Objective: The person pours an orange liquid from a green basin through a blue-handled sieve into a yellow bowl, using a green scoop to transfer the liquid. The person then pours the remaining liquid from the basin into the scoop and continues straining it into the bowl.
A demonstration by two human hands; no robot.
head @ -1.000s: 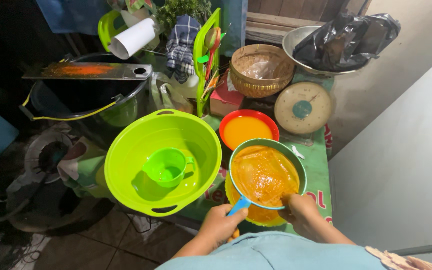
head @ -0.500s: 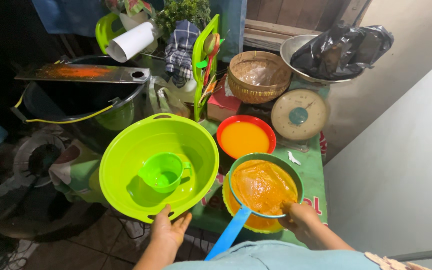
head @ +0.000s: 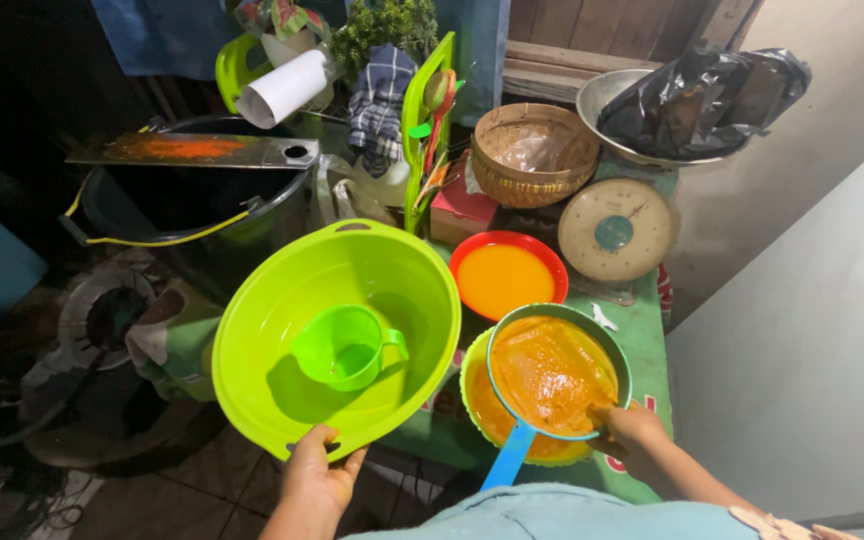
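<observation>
The left hand point(head: 317, 478) has its fingers curled over the near rim of the large lime-green plastic basin point(head: 272, 330), thumb on top, clamped on the handle lip; the basin tips toward the person and carries a small green plastic jug point(head: 347, 348) upright near its middle, with a little liquid pooled around it. To keep that jug from sliding, the grip is best kept firm and the basin brought level. The right hand point(head: 637, 440) sits at the near right edge of the round strainer with a blue rim and blue handle point(head: 555, 375), fingertips pressed together into the wet orange pulp point(head: 547, 370) that fills it. The strainer rests on a yellow-green bowl point(head: 482, 415) on the green table point(head: 642, 350). Pressing the pulp well looks to call for even strokes toward the mesh centre, with the strainer seated squarely on the bowl so nothing spills. Farther off stand a red bowl of orange liquid point(head: 507, 275), a round dial scale point(head: 615, 228) and a woven basket point(head: 535, 153).
</observation>
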